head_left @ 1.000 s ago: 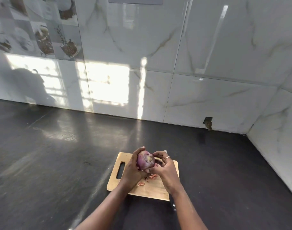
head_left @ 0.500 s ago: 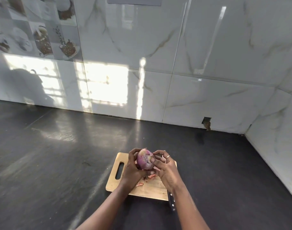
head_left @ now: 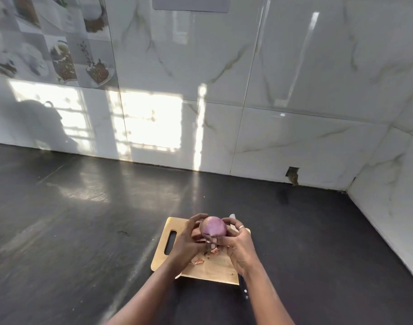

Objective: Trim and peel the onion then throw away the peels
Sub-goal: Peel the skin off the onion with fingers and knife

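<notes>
A purple onion (head_left: 213, 226) is held above the wooden cutting board (head_left: 206, 268). My left hand (head_left: 187, 240) grips its left side, fingers curled over the top. My right hand (head_left: 239, 246), with a ring on one finger, holds its right side, thumb against the onion's underside. Smooth purple flesh shows on the upper part of the onion. Small brownish peel scraps (head_left: 198, 261) lie on the board below my hands. A knife lies along the board's right edge, its black handle (head_left: 243, 289) sticking out below my right wrist and its blade tip (head_left: 232, 216) showing behind the onion.
The board sits on a dark stone counter (head_left: 83, 231). A white marble-tiled wall (head_left: 224, 113) runs along the back and meets a side wall at the right corner (head_left: 348, 191). A small hole in the tile (head_left: 293, 174) is at the back right.
The onion has been turned in my hands, so smoother purple flesh faces up now. Both hands stay over the board, and my right hand has shifted lower under the onion.
</notes>
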Action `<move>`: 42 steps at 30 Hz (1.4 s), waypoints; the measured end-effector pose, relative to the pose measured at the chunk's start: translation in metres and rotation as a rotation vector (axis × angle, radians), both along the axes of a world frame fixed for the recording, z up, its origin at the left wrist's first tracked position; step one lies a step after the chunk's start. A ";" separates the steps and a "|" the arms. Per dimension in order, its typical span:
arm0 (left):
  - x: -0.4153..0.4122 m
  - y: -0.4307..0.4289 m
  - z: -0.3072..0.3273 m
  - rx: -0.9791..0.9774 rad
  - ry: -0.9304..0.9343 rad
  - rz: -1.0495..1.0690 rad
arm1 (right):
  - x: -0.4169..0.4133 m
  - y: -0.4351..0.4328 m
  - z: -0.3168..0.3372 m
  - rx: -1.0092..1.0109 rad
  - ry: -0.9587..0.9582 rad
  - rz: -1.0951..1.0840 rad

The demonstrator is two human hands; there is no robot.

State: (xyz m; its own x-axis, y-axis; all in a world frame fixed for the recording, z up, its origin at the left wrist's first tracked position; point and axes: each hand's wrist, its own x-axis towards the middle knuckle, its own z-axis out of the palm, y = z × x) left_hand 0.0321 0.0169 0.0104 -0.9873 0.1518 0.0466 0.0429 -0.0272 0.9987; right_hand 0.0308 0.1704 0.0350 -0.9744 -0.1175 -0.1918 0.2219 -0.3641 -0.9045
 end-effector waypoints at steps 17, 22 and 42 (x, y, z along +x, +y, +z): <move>-0.002 0.012 0.006 -0.090 0.046 -0.141 | 0.013 0.021 -0.007 0.389 0.177 0.095; -0.007 0.019 0.000 -0.291 0.092 -0.187 | 0.022 0.023 -0.014 0.588 0.226 -0.119; -0.004 0.039 0.009 -0.174 -0.027 -0.062 | 0.027 0.022 -0.007 0.739 0.252 -0.111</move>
